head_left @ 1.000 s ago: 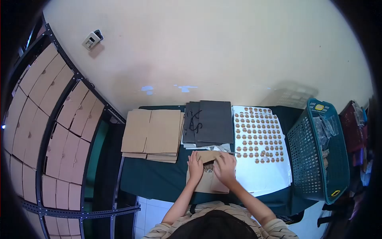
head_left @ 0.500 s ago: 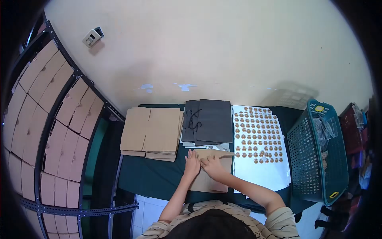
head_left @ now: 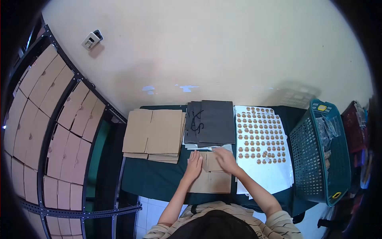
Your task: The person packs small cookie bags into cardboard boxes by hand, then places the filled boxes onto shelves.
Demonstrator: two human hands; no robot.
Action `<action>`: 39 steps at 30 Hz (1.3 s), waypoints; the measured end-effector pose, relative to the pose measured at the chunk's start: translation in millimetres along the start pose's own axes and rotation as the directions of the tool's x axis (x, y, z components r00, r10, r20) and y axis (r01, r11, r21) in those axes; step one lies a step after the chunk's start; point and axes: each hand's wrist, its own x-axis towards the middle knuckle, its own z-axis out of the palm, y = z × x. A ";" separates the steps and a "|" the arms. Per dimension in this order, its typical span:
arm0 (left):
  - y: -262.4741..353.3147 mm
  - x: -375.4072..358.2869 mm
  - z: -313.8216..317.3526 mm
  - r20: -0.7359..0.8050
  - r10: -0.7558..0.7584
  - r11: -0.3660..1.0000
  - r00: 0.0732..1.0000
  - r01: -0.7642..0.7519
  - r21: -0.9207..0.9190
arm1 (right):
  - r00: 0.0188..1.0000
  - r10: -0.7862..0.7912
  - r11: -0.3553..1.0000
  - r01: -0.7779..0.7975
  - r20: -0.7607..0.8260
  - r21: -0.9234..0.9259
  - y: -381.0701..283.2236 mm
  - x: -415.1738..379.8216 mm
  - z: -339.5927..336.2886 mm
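Note:
A flat brown cardboard box blank (head_left: 210, 184) lies on the table in front of me, its far part folded over with a slit showing. My left hand (head_left: 193, 164) rests flat on the blank's left side, fingers stretched away from me. My right hand (head_left: 225, 160) is at the far right of the blank, its fingers bent and closed at the far edge of the folded part. The fingertips lie close to white paper (head_left: 195, 146) under dark grey paper bags (head_left: 217, 121) with black cord handles.
Stacked cardboard blanks (head_left: 161, 129) lie at the left. White sheets (head_left: 264, 175) with rows of round brown stickers lie at the right, beside a green plastic basket (head_left: 305, 165) holding clear bags. A metal rack (head_left: 39, 175) of boxes stands at far left.
My right hand has moved right and slightly away from me. The raised far flap of the blank now lies folded down. My left hand stays on the left side.

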 end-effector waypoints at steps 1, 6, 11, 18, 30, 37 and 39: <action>-1.7 -6.2 -3.3 0.034 0.032 0.989 0.999 -0.037 0.145 | 0.980 -0.025 0.991 -0.001 -0.200 -0.131 1.8 -5.9 -4.2; -19.7 -10.8 19.7 0.042 0.122 0.800 0.992 -0.123 0.587 | 0.917 0.333 0.936 -0.350 -0.219 -0.044 46.6 -37.5 35.1; -11.4 -12.6 29.6 -0.037 0.173 0.701 0.984 -0.097 0.706 | 0.879 0.323 0.946 -0.308 -0.351 0.099 46.2 -37.6 53.3; -5.6 2.4 28.6 -0.202 0.189 0.763 0.961 -0.014 0.646 | 0.836 0.277 0.916 -0.379 -0.474 -0.134 24.5 -20.2 53.9; -14.7 -3.9 18.4 -0.272 0.398 0.818 0.876 -0.204 0.538 | 0.993 0.017 0.861 -0.074 -0.117 -0.503 -15.0 -75.1 52.3; -14.5 8.3 18.7 -0.271 0.326 0.870 0.906 -0.175 0.461 | 0.988 -0.064 0.832 -0.026 -0.142 -0.554 -12.7 -80.8 58.4; -16.1 11.4 16.7 -0.273 0.315 0.886 0.909 -0.178 0.429 | 0.985 -0.066 0.837 -0.032 -0.158 -0.546 -8.9 -76.2 59.5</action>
